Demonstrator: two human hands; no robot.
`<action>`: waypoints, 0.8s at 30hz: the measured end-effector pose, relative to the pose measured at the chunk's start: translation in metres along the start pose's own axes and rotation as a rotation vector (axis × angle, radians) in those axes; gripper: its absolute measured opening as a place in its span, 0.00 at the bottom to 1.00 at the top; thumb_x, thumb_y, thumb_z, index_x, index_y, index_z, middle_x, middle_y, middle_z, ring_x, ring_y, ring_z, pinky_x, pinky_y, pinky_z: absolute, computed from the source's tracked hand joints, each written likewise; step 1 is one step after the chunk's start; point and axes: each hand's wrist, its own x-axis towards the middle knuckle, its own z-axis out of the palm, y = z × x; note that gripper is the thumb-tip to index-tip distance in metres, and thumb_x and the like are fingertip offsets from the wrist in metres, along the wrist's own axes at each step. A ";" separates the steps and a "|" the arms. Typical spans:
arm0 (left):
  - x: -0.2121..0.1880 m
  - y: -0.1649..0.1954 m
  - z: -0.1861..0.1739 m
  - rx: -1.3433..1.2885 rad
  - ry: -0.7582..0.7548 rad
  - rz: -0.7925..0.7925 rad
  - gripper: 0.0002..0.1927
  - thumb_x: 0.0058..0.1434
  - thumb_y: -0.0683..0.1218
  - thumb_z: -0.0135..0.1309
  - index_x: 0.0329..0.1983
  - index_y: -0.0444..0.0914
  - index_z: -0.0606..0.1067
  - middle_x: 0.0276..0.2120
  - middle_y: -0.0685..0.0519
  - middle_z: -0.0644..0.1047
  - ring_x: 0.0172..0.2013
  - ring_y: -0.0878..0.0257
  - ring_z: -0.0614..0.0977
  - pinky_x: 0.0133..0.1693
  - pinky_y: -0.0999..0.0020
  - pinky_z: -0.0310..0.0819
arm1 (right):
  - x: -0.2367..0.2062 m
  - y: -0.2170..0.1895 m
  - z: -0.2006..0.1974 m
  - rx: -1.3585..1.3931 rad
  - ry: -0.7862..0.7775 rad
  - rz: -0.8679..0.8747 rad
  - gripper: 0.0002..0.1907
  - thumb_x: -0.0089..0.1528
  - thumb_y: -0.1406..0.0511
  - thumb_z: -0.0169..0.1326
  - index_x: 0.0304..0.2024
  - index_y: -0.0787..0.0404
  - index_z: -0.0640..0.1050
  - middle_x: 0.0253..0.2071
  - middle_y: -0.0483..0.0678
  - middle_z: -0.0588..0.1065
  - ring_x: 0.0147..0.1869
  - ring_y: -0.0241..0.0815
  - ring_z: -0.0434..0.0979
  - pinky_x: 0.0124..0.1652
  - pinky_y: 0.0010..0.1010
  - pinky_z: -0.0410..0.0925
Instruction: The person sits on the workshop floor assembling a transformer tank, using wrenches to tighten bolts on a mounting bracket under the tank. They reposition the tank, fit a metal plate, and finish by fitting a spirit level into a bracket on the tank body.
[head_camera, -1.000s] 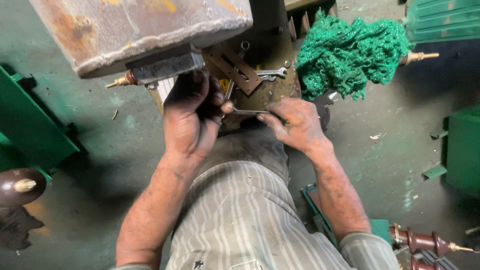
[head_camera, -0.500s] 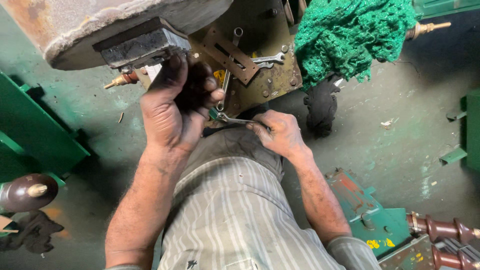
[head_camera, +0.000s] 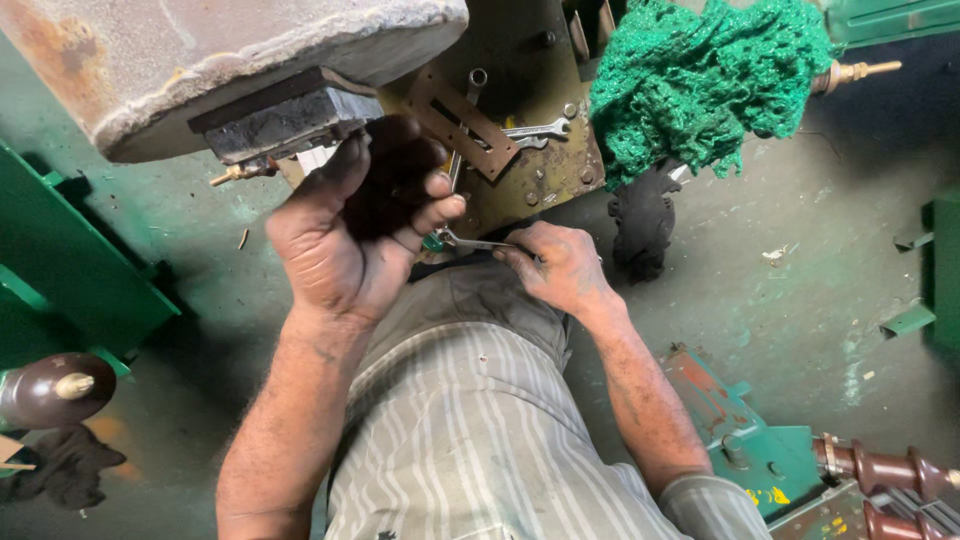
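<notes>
Since half a second ago, both hands have shifted slightly right beneath the rusty housing. One slim wrench lies with its long axis left-right, head toward the left hand, whose grip curls shut on a dark part; the right hand pinches the wrench's shaft. Two more spanners rest on the green plate above.

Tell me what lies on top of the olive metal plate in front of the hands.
On the olive metal plate lie a brown slotted bracket, two spanners and some loose nuts. The green netting covers its right edge; the left hand hides its near corner.
</notes>
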 end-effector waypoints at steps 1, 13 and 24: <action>0.002 -0.002 0.000 0.005 0.020 0.022 0.16 0.70 0.46 0.53 0.54 0.29 0.75 0.44 0.41 0.79 0.43 0.51 0.83 0.46 0.52 0.83 | 0.000 0.000 0.001 -0.002 0.001 0.003 0.04 0.60 0.65 0.62 0.36 0.58 0.84 0.32 0.51 0.78 0.35 0.53 0.80 0.34 0.41 0.71; 0.015 0.018 -0.026 0.173 -0.026 0.021 0.21 0.59 0.46 0.54 0.52 0.30 0.76 0.46 0.39 0.81 0.48 0.45 0.84 0.51 0.45 0.84 | -0.006 0.009 0.016 0.021 0.047 0.026 0.05 0.59 0.65 0.63 0.36 0.59 0.83 0.30 0.51 0.78 0.34 0.53 0.79 0.34 0.41 0.71; 0.050 -0.028 -0.111 0.379 0.060 0.064 0.22 0.53 0.35 0.43 0.52 0.27 0.74 0.45 0.41 0.80 0.45 0.49 0.85 0.52 0.52 0.81 | -0.010 0.008 0.029 -0.004 0.078 0.086 0.05 0.60 0.64 0.63 0.35 0.59 0.83 0.31 0.52 0.78 0.33 0.53 0.79 0.33 0.41 0.71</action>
